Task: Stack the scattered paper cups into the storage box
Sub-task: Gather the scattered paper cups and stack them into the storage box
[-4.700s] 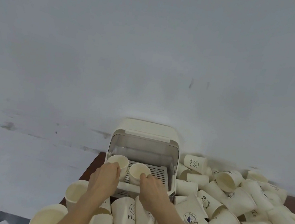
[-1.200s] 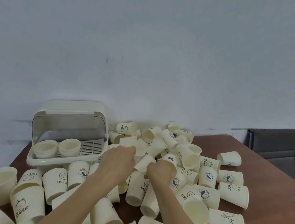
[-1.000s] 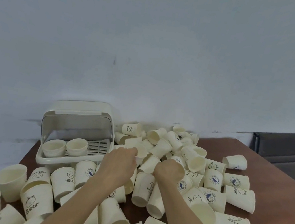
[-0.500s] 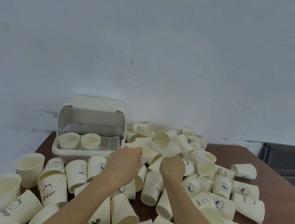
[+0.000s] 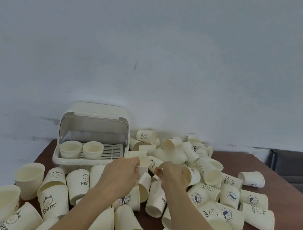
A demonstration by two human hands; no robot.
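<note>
Two bare hands reach into a heap of cream printed paper cups scattered across a brown wooden table. The left hand pinches the rim of an upright cup, and the right hand grips a tipped cup at 3 o'clock from it. The cream plastic storage box, lid raised, sits at 10 o'clock from the hands, with two cup stacks inside.

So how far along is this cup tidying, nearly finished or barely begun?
Barely begun. Done: two short stacks of cups stand in the open storage box. In hand: the left hand and right hand each grip a cup from the pile. Left: dozens of scattered cups cover the table.
</note>
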